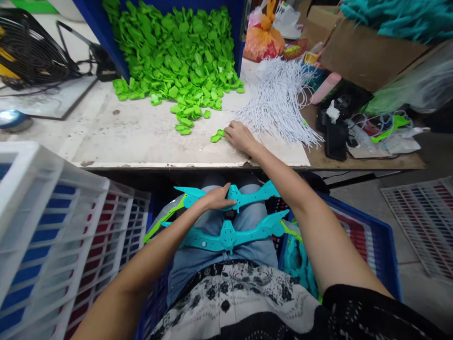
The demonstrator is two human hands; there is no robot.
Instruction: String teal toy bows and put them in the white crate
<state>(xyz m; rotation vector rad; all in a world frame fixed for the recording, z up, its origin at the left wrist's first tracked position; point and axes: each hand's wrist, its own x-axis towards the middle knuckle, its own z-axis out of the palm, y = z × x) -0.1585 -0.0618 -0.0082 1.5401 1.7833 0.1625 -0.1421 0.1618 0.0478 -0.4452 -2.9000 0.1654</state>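
Note:
Across my lap lie two turquoise bow-shaped plastic parts, a farther one and a nearer one, with lime green pieces at their ends. My left hand is closed on the farther turquoise part, left of its middle block. On the table my right hand has its fingertips together on a small green piece. Beyond it a large heap of similar green pieces spills from a blue bin. White strings lie in a bundle to the right of the heap.
White plastic crates stand at my left. A blue crate with turquoise parts sits at my right. On the table are a fan, a phone, a pink bottle and a cardboard box. The table edge crosses before my knees.

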